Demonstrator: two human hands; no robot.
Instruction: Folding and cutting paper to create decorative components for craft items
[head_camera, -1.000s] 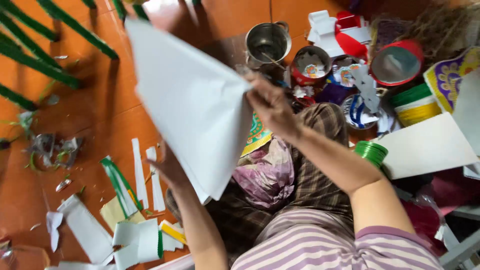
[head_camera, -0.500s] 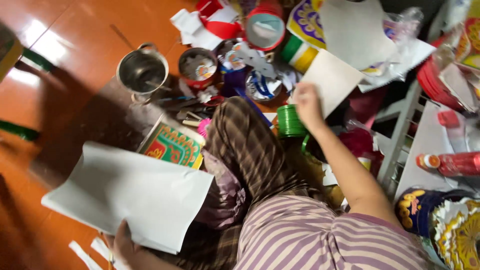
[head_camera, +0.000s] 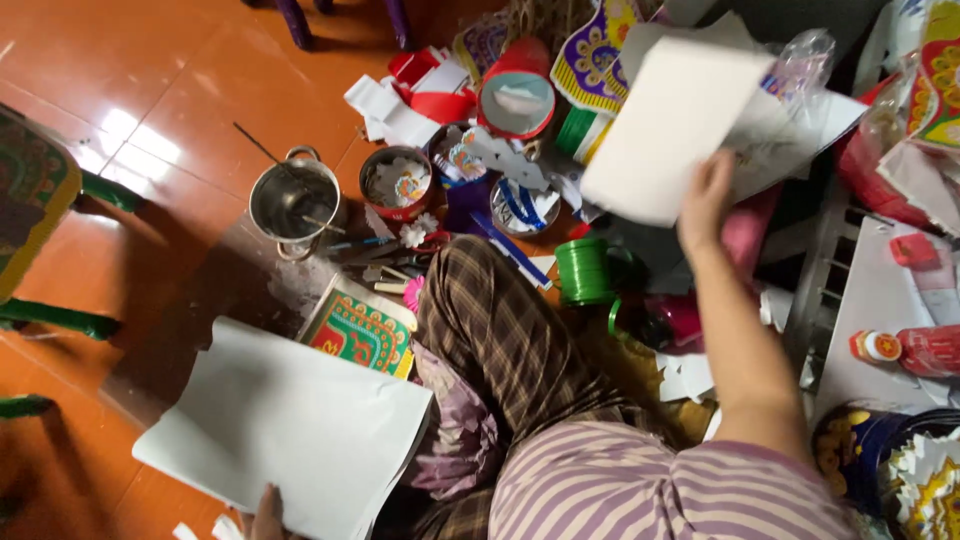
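A smaller white rectangular card (head_camera: 675, 130) is now gripped at its lower edge by the right hand (head_camera: 705, 200), which half a second ago only reached toward it. A large white paper sheet (head_camera: 285, 430) is pinched by the left hand (head_camera: 265, 512), lowered beside a green ribbon spool (head_camera: 583, 271).

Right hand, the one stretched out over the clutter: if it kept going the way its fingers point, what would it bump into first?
The right hand already touches a white sheet of card. Beyond it, probably the clear plastic bag, though depth is hard to judge.
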